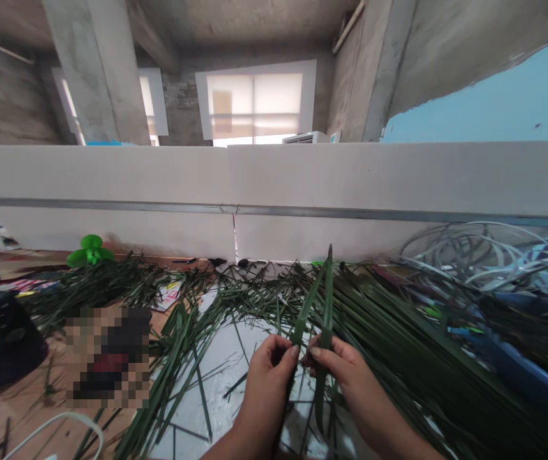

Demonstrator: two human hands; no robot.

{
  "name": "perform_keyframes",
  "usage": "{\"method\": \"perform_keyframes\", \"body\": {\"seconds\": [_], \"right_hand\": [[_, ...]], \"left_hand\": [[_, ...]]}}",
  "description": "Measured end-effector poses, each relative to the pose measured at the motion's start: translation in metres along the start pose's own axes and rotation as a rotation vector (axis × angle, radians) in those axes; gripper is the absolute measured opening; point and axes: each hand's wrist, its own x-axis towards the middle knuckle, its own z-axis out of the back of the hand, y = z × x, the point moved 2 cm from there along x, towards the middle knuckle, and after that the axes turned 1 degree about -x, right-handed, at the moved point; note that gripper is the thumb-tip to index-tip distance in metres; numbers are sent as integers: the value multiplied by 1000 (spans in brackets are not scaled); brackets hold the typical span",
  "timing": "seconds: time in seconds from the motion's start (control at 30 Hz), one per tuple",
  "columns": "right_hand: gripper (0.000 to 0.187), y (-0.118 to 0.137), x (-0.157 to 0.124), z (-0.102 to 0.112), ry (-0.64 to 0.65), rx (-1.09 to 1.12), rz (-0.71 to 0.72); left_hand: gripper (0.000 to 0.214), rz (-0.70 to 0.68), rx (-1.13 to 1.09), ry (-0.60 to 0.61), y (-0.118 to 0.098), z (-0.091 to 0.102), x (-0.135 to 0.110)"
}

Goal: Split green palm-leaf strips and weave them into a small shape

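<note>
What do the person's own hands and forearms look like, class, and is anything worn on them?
The left hand and the right hand are bare, with no gloves, rings, watch or bands in sight. The nails that show look short and unpainted. The forearms are uncovered down to the picture's lower edge, and no sleeve or cuff comes into view.

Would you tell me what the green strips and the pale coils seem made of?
Green strips: likely palm leaf, matte; long, flat, tapering blades. Pale coils: probably plastic or rattan band, smooth, faintly shiny; too blurred to be sure.
</note>
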Motion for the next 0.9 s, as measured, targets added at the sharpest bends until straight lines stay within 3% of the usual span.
{"method": "perform_keyframes", "body": {"seconds": [0.27, 0.9], "right_hand": [[31, -11, -5, -10, 95, 63, -59], [19, -15, -7, -13, 55, 25, -98]], "left_hand": [[25, 2, -70, -33, 8, 1, 0], [26, 40, -82, -65, 16, 3, -2]]}}
